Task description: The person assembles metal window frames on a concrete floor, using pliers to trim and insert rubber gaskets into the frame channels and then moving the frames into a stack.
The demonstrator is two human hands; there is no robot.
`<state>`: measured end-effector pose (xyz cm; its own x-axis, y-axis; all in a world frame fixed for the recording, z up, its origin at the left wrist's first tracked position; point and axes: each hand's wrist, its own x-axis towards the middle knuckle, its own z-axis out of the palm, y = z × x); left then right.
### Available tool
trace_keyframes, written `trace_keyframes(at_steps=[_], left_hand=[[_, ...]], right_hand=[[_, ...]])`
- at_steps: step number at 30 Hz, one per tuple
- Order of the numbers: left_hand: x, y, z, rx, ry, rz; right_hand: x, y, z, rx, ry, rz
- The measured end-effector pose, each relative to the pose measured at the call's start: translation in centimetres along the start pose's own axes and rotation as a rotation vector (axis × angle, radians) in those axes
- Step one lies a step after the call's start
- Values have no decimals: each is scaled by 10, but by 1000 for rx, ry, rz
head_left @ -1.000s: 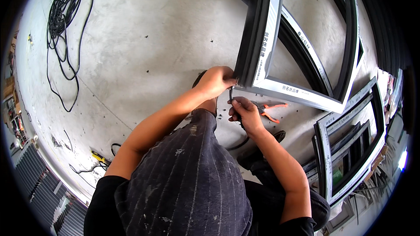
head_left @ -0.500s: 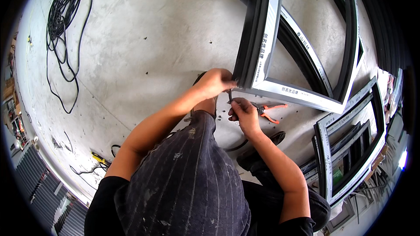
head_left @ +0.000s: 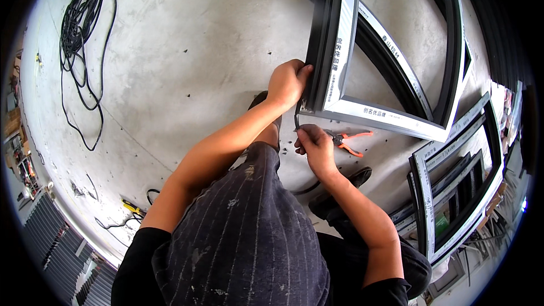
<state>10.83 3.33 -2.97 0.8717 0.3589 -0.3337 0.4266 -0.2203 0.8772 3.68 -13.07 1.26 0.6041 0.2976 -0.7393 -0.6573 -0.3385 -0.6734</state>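
A large black window frame (head_left: 335, 88) with white printed film along its faces stands before me, one corner near my hands. My left hand (head_left: 288, 84) is closed at the left side of that frame, just above the corner. Its thumb lies against the black edge, and its other fingertips are partly hidden. Below the corner, my right hand (head_left: 315, 146) pinches a thin black rubber strip (head_left: 296, 119) that runs up to the frame's edge. Orange-handled pliers (head_left: 350, 143) lie on the floor just right of my right hand.
A coil of black cable (head_left: 82, 28) lies on the concrete floor (head_left: 170, 68) at the far left. More film-covered frames (head_left: 422, 192) lean at the right. A yellow-handled tool (head_left: 131, 206) rests beside my left arm. Small dark scraps dot the floor.
My left hand has moved up along the frame's side, away from the corner, uncovering the strip there. My right hand stays almost where it was, pinching the strip.
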Motion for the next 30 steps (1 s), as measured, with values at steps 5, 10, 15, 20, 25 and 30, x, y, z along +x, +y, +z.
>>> trace_keyframes(at_steps=[5,10,15,20,25,30], left_hand=[[7,-15,-4,-312,-149,-198],[-5,-22,-4,-197,-194,-127],[-5,-21,-4,-198,-189,-140],[-27,-12,-29,-511,-419,-433],[-59,-27,-35,-625,-567,-456],[-69,-13,-23,-529,-404,-456]], right_hand=[[-1,-10,0,-45,6,-39],[-8,-20,-2,-96,58,-77],[-10,-34,-11,-520,141,-312],[-8,-47,-23,-872,224,-721],[1,-42,-27,-1028,314,-835],[7,-34,-27,-1132,353,-901]])
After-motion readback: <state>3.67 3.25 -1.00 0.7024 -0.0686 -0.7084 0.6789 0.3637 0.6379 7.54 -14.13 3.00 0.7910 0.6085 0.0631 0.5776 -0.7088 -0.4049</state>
